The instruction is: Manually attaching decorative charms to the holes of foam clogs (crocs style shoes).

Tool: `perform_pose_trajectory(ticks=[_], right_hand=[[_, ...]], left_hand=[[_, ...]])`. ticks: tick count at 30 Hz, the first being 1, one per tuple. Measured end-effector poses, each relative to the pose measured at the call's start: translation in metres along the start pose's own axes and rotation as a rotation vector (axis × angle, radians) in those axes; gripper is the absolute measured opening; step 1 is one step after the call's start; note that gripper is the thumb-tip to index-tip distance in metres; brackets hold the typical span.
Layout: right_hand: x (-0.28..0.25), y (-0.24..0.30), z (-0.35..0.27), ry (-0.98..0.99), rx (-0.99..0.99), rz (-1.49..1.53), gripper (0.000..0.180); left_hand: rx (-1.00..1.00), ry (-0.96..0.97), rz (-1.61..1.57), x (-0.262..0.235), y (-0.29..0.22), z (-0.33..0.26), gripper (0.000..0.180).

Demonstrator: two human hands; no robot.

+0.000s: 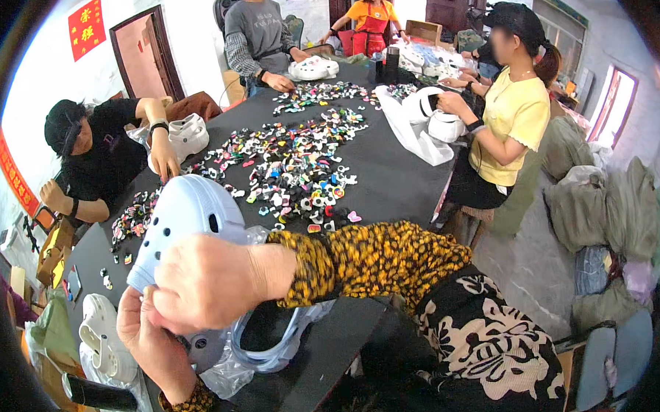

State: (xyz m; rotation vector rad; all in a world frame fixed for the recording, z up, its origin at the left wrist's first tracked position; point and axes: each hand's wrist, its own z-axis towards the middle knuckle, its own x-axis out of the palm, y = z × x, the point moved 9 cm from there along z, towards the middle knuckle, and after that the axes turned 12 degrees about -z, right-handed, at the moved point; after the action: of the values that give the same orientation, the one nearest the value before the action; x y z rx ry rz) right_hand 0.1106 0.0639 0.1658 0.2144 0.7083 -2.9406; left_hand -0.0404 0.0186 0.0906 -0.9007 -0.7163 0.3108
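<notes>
Toward the near left of the bench, I have the light blue clog up against both hands, its holed front facing my view. On the right hand, the grip is drawn in tight, fingers curled under, the back of the hand covering part of the clog. Just below and to the left, the left hand shows a narrow grip too, thumb and fingers bunched at the clog's lower edge and meeting the right fingers. From where I sit, I cannot tell whether anything small is pinched between the fingertips, or which hand bears the clog's weight.

Beneath the hands I see a second blue clog lying on a clear plastic bag, and left of the left hand a white clog. Farther across the bench spreads a loose heap of small colourful charms. At the far left, a person in black has one hand at the charms' edge, near another white shoe; to the far right, a person in a yellow top handles white shoes.
</notes>
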Motion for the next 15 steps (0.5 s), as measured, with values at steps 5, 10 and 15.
perform_pose_trajectory(ticks=[5, 10, 15], right_hand=[[-0.008, -0.024, 0.003, 0.062, 0.106, -0.075, 0.030], [-0.029, -0.044, -0.005, 0.122, 0.212, -0.084, 0.027], [-0.061, -0.075, -0.036, 0.328, 0.531, -0.037, 0.026]], left_hand=[[0.122, 0.057, 0.354, 0.017, -0.010, 0.003, 0.013], [0.362, 0.115, 0.959, 0.009, 0.010, 0.008, 0.016], [0.208, 0.198, 1.024, 0.008, 0.058, 0.015, 0.016]])
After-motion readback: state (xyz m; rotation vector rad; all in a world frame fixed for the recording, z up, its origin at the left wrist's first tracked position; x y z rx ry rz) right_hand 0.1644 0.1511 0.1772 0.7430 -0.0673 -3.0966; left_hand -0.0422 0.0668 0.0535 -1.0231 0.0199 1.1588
